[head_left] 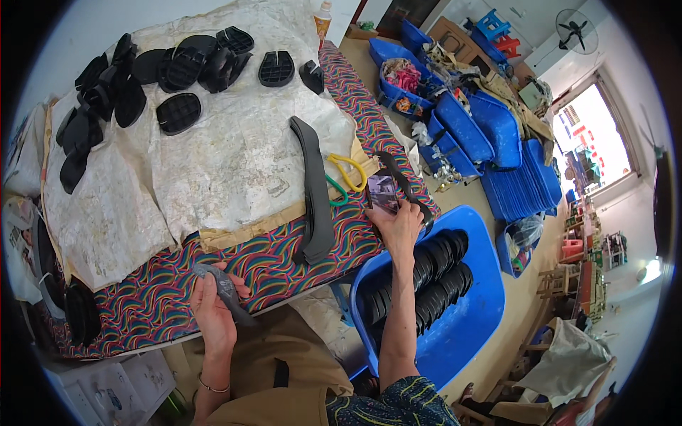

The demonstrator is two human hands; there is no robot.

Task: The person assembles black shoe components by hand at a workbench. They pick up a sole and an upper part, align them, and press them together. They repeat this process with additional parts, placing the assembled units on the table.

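Note:
My left hand is closed around a dark grey, limp piece that looks like a cloth, just over the near edge of the table. My right hand grips the near end of a phone lying at the table's right side, its screen facing up. Left of the phone are a yellow loop and a green loop. Beside them, a long black curved strip lies across the table. Farther off, several black ridged pieces lie scattered and piled on a stained white sheet.
A colourful wavy-patterned cloth covers the table. At its right stands a blue tub with rows of stacked black pieces. Stacked blue tubs fill the floor beyond. A bottle stands at the far table corner. Another person's arm shows at lower right.

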